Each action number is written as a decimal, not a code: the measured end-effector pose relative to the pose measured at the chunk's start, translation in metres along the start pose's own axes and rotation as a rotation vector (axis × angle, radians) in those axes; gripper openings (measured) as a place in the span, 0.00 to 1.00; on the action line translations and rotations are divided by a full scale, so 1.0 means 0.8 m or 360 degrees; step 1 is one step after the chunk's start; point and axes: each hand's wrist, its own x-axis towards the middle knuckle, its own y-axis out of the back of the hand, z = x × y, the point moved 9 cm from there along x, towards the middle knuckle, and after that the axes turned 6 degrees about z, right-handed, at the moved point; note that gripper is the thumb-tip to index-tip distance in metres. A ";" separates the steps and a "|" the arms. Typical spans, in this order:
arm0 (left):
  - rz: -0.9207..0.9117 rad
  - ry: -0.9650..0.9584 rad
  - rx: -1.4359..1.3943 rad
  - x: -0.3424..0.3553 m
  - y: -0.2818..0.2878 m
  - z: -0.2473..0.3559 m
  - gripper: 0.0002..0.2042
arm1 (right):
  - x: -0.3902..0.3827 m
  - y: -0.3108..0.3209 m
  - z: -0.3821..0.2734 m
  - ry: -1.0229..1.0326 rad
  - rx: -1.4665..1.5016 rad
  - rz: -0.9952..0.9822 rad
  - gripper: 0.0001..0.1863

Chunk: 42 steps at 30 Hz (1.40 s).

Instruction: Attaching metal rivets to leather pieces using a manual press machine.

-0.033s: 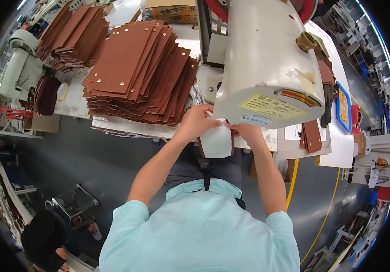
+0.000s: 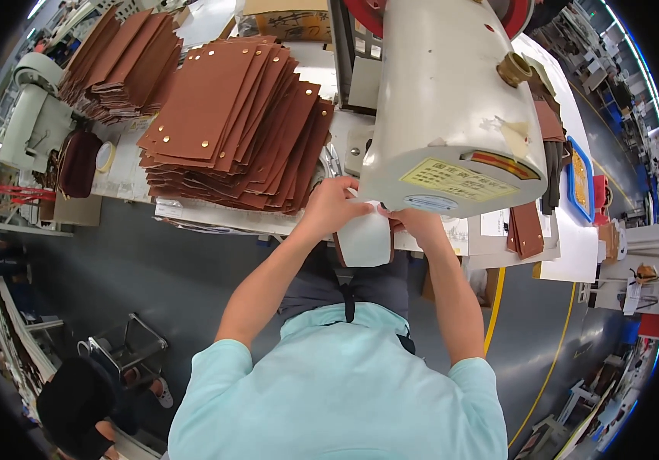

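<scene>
Below the rounded cream-coloured head of a machine (image 2: 452, 100), I have both hands on a brown leather piece with a white face (image 2: 365, 241). My left hand (image 2: 331, 204) grips its left upper edge, thumb laid over the white side. On the opposite side my right hand (image 2: 417, 223) pinches the upper right edge, its fingers partly hidden behind the piece. The far end of the leather lies at the machine's lower edge, where the machine's head hides what it touches. The near end hangs past the table edge, in front of my lap.
Left of the machine, a tall stack of brown leather panels with metal studs (image 2: 230, 115) covers the table; another leather stack (image 2: 126, 65) stands farther left. Small brown pieces (image 2: 525, 230) and a blue tray (image 2: 579, 184) lie right. Behind me at lower left is another person (image 2: 76, 399).
</scene>
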 end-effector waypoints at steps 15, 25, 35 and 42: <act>0.0103 0.0190 -0.0161 0.003 0.008 -0.034 0.13 | -0.015 -0.005 0.002 -0.0074 0.0169 -0.0092 0.17; 0.1125 -0.0963 0.1495 -0.070 0.215 0.196 0.12 | -0.160 0.227 -0.021 0.0509 -0.0171 0.0582 0.12; 0.0853 -0.0408 0.1570 -0.045 0.304 0.140 0.12 | -0.165 0.425 -0.173 0.0769 -0.1674 0.2261 0.13; 0.1770 -0.0946 0.1882 -0.076 0.360 0.207 0.08 | -0.034 0.296 -0.058 0.0623 -0.1613 0.1382 0.20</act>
